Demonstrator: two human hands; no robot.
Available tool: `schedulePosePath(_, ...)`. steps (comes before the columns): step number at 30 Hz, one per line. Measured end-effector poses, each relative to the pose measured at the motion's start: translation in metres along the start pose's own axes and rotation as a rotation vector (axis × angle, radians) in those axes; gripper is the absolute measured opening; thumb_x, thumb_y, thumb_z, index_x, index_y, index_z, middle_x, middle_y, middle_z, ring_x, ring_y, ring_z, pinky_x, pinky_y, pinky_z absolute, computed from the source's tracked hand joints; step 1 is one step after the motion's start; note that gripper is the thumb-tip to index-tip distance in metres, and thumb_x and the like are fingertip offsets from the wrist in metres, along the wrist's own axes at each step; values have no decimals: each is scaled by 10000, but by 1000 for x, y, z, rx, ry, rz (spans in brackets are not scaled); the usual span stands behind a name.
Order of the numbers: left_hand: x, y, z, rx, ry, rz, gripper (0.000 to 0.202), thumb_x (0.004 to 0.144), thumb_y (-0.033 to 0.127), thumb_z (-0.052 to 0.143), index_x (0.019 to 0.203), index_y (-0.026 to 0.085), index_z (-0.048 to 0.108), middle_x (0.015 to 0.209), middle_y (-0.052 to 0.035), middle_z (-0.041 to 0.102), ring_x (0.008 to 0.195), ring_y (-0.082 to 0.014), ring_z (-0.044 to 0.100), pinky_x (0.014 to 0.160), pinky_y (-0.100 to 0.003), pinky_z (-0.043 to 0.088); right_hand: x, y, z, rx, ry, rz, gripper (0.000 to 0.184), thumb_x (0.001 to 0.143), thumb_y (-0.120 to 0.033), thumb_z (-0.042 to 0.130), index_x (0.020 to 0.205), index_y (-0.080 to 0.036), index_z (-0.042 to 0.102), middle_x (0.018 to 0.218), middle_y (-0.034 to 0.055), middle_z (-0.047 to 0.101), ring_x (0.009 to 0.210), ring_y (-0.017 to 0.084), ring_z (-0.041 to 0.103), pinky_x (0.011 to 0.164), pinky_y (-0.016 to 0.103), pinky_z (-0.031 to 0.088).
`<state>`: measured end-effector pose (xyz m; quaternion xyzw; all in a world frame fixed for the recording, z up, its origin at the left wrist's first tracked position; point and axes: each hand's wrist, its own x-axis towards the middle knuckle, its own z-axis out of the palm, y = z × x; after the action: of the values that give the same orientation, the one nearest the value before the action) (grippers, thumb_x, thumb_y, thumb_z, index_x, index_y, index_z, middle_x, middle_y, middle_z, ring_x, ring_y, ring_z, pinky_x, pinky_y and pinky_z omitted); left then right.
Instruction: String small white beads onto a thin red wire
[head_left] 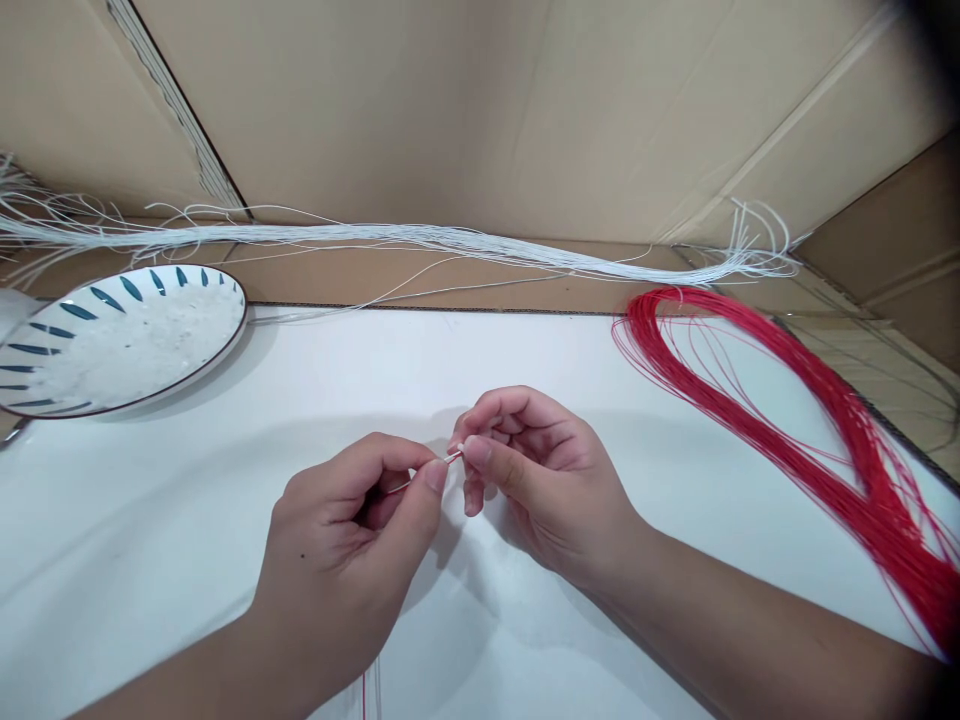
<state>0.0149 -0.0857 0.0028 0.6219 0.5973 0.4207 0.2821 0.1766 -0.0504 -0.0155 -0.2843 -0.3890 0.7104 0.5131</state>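
our left hand (352, 520) and right hand (525, 470) meet over the white tabletop (150, 520), both pinched on one thin cord (452, 456) held between them. we'd keep fingertips close and the cord taut. red cords (825, 440) lie right of the hands.

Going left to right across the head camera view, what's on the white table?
Plate → left hand → small white piece pinched between both hands → right hand → red cord bundle.

white table (225, 520), patterned plate (120, 340); red cords (825, 430); white cords (450, 238)
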Motion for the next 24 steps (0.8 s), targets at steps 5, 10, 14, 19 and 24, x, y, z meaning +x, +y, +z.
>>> schedulePosePath(5,-1,12,1,-8,16,-168,172,846,306,630,710,248,718,631,17,667,513,-97,511,443,-190,376,0,1,0,-9,-5,-3,97,832,-192,782,878,-210,699,785,-26,665,558,70,624,544,199,590)
schedulePosePath(10,0,12,0,-14,-4,-173,179,844,314,628,703,244,714,613,16,654,490,-97,485,434,-194,363,1,0,1,-4,6,2,122,811,-208,804,867,-208,696,764,-26,657,546,77,618,527,204,589)
schedulePosePath(14,1,5,-1,-18,-39,-86,172,855,296,628,712,252,713,559,36,617,433,-81,418,408,-174,352,0,0,1,1,-6,3,117,818,-192,797,880,-212,699,771,-28,654,561,69,620,534,187,581)
schedulePosePath(19,2,3,0,-15,-52,-82,179,864,292,626,713,248,712,598,25,648,447,-82,447,408,-167,361,0,0,1,-18,-9,-1,111,826,-208,788,880,-209,691,769,-24,660,557,77,612,530,205,584)
schedulePosePath(24,2,3,-1,-14,-50,-77,173,860,293,628,717,242,711,555,29,614,432,-82,426,398,-163,355,1,-2,2,-23,3,-2,131,816,-218,798,881,-207,685,766,-23,665,545,79,608,520,209,584)
